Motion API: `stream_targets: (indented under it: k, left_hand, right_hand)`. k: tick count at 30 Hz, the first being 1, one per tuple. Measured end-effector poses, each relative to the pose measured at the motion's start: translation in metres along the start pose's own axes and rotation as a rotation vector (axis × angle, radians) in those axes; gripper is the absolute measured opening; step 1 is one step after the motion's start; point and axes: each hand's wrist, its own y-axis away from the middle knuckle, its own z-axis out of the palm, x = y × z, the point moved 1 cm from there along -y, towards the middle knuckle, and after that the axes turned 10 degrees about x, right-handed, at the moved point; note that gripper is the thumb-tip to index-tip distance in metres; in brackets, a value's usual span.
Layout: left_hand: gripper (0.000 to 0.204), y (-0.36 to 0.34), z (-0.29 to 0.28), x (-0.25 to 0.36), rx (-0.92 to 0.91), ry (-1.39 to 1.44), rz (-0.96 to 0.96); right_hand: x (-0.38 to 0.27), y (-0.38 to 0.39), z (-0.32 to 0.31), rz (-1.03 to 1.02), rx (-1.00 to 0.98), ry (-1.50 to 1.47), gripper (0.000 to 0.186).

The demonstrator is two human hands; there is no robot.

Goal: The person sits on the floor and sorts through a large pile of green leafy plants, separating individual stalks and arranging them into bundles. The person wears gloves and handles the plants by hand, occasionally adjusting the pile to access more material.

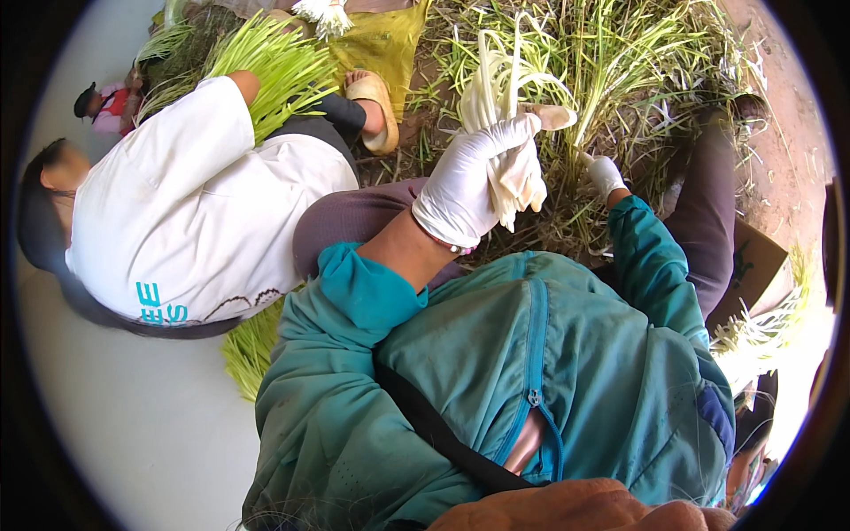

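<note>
Filling the near middle: a teal zip jacket (549, 372) with a dark strap across it, sleeves reaching toward the far side. At left, a person in a white shirt (186, 212), bent low beside a bundle of green stalks (274, 62) at far left. Across the far side, a spread of loose green and pale stalks (620, 62) on the ground, strewn from middle to right. At right, a dark trouser leg (708, 212) running from near to far, with a piece of brown cardboard (753, 265) just beside it. At far middle, a tan sandal (376, 102) on a foot next to a yellow sack (385, 40).

Raised in the middle, left hand (465, 181) in a white glove, grip clenched around a bunch of pale white stalks (509, 133), the leafy tips fanning out toward the far side above the glove, the cut ends hanging below the fingers. To the right and slightly farther, right hand (605, 173), also white-gloved, small in view, down among the loose stalks on the ground; cannot tell whether its grip is clenched or released.
</note>
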Motion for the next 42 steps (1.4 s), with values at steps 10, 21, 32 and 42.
stream_targets:
  k: [10, 21, 32, 42]
  left_hand:
    - [0.040, -0.003, 0.005, 0.005, 0.012, -0.065, 0.001]
    - [0.038, -0.005, -0.004, 0.010, -0.087, -0.033, 0.153]
    - [0.029, 0.012, 0.000, -0.027, -0.188, -0.201, 0.089]
    - [0.025, 0.061, 0.015, -0.048, -0.045, -0.343, 0.245]
  right_hand:
    - [0.020, -0.009, 0.003, -0.490, 0.350, 0.692, 0.036]
    - [-0.053, 0.133, -0.103, -0.729, -0.069, -0.764, 0.027]
    - [-0.006, 0.288, -0.054, -0.898, -0.121, -0.444, 0.026]
    - [0.037, 0.308, -0.036, -1.157, 0.076, -0.117, 0.027]
